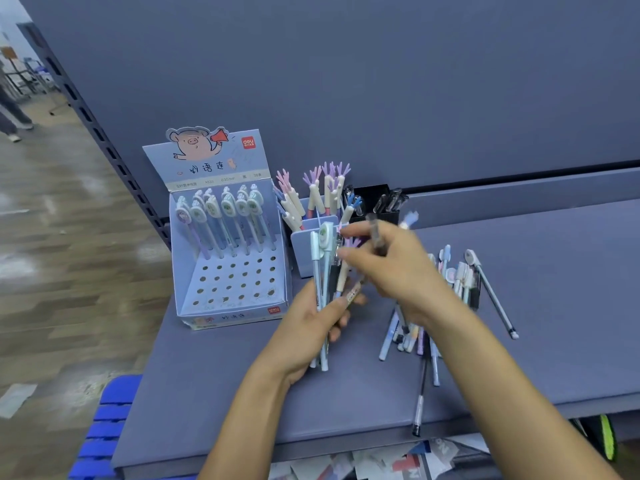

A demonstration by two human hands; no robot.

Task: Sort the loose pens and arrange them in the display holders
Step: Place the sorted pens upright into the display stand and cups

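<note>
Your left hand (311, 317) grips an upright bundle of slim pale-blue and white pens (323, 271), its fingers curled round the barrels, above the grey-blue counter (214, 375). Your right hand (394, 271), blurred by motion, is just right of the bundle and pinches a dark translucent pen (374, 233) between thumb and fingers.

At the rear left of the counter stands a pale-blue cardboard display box with a pig cartoon on its header (221, 157). Oval-topped pens (225, 216) stand in its back rows, and the front holes of its perforated base are unfilled. Just right of it, a pale-blue divided plastic holder (303, 251) carries antler-topped cream pens (325, 188). A black holder (369, 195) behind that one carries clear-capped pens (391, 200).

A loose heap of mixed pastel pens (460, 277) lies on the counter beneath and to the right of your right forearm. One white round-topped pen (491, 292) lies apart at its right, and a black gel pen (420, 400) reaches the counter's front edge. A blue plastic crate (107, 424) sits below the counter's left corner.
</note>
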